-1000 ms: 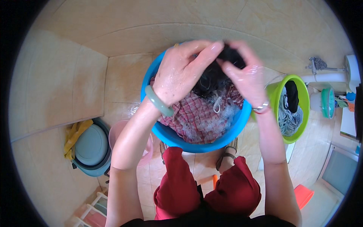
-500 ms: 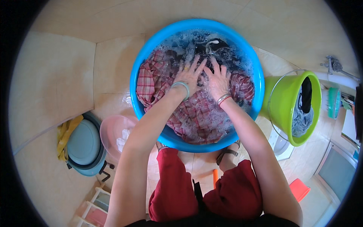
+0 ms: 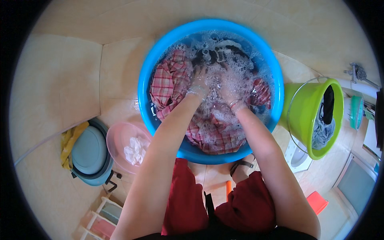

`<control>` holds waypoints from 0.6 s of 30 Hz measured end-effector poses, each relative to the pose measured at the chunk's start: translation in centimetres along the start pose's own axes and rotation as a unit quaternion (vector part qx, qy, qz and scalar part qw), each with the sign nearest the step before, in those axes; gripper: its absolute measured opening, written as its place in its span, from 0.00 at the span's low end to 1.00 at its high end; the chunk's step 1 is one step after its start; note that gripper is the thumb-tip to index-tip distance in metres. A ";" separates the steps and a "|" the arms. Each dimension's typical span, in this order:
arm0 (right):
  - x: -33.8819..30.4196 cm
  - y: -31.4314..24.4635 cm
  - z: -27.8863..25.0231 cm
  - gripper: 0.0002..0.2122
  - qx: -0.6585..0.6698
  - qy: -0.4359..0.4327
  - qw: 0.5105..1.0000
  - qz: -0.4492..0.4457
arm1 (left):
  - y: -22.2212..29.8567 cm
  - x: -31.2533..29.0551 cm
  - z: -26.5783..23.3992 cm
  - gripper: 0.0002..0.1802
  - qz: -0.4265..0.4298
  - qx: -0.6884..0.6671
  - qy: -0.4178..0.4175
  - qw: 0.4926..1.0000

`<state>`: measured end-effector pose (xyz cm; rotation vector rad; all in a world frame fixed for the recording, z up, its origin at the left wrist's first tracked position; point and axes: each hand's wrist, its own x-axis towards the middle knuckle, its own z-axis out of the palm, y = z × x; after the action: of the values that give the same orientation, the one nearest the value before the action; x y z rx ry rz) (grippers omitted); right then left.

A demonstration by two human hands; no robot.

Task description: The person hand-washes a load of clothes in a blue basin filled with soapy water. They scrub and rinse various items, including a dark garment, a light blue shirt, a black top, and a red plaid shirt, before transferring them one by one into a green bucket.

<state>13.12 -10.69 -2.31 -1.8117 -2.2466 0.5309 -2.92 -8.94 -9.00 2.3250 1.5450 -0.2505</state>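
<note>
A wide blue basin [image 3: 145, 64] holds sudsy water and soaking clothes. My left hand [image 3: 201, 83] is under the water near the middle, its fingers faintly showing, stretched out over the clothes. Beside it my right hand [image 3: 229, 89] is sunk to the wrist, and foam hides its fingers. Red plaid cloth [image 3: 164, 82] bulges above the water at the left, with more of it nearer me and at the right. At the far side floats a dark garment [image 3: 236, 50] with a pale trim, partly under bubbles.
To the right, a green bucket [image 3: 296, 106] with a wire handle holds grey and black clothes. A pink basin [image 3: 116, 140] with white cloth [image 3: 137, 150] stands at the left, near a folded grey-blue tub [image 3: 89, 150]. A tap [image 3: 355, 73] is on the right wall.
Both hands have gone down from the surface into the water. Foam has spread over them, and the plaid cloth around them has sunk and shifted.
</note>
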 end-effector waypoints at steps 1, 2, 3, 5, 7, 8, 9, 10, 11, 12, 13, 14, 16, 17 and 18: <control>-1.1 0.6 -1.4 0.21 0.048 0.017 0.998 0.028 | 2.4 0.0 -3.2 0.35 -0.012 -0.015 -0.064 0.998; -1.2 1.4 -1.5 0.21 0.043 0.058 0.997 0.017 | 3.6 -0.3 -5.3 0.36 -0.008 -0.015 -0.045 0.999; -1.3 2.6 -0.9 0.20 0.037 0.097 0.995 0.003 | 4.6 -0.6 -6.4 0.37 -0.007 -0.018 -0.027 0.999; -1.2 0.5 -3.4 0.15 0.028 0.137 0.990 0.007 | 4.3 -2.3 -7.5 0.37 -0.015 -0.081 0.018 0.996; -1.1 0.9 -6.6 0.06 0.206 0.187 0.960 0.026 | 6.5 -5.8 -10.6 0.38 -0.022 -0.328 0.086 0.940; -1.0 1.3 -7.4 0.07 0.304 0.214 0.928 0.032 | 7.4 -7.6 -11.3 0.38 -0.027 -0.444 0.118 0.888; -0.7 0.3 -8.7 0.08 0.375 0.232 0.897 0.040 | 8.0 -8.5 -11.0 0.37 -0.031 -0.490 0.211 0.845; -0.7 -0.4 -10.2 0.09 0.431 0.226 0.874 0.020 | 8.3 -8.7 -8.8 0.38 -0.051 -0.602 0.223 0.765; -1.1 -1.2 -12.6 0.10 0.468 0.211 0.858 0.014 | 9.5 -9.5 -10.7 0.41 -0.136 -0.778 0.166 0.591; -1.5 -2.2 -14.9 0.12 0.511 0.184 0.840 0.015 | 10.5 -10.3 -13.1 0.44 -0.209 -0.898 0.101 0.374; -1.9 -3.4 -17.1 0.13 0.552 0.164 0.817 0.006 | 10.6 -10.2 -13.5 0.46 -0.239 -0.917 0.066 0.313; -2.5 -4.1 -18.8 0.13 0.600 0.153 0.785 -0.009 | 10.6 -9.8 -13.9 0.47 -0.266 -0.931 0.030 0.250; -3.7 -6.1 -22.2 0.17 0.646 0.155 0.747 -0.020 | 10.5 -8.8 -14.2 0.51 -0.259 -0.952 -0.022 0.164; -4.4 -7.0 -23.8 0.18 0.658 0.157 0.736 -0.021 | 10.4 -8.2 -14.3 0.53 -0.228 -0.962 -0.040 0.142; -5.0 -7.8 -25.1 0.19 0.672 0.158 0.724 -0.025 | 10.4 -7.8 -14.4 0.55 -0.196 -0.971 -0.056 0.122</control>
<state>16.74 -13.27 24.02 -0.8865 -0.9901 1.2509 2.95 -13.99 8.77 -0.3727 0.6421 0.9304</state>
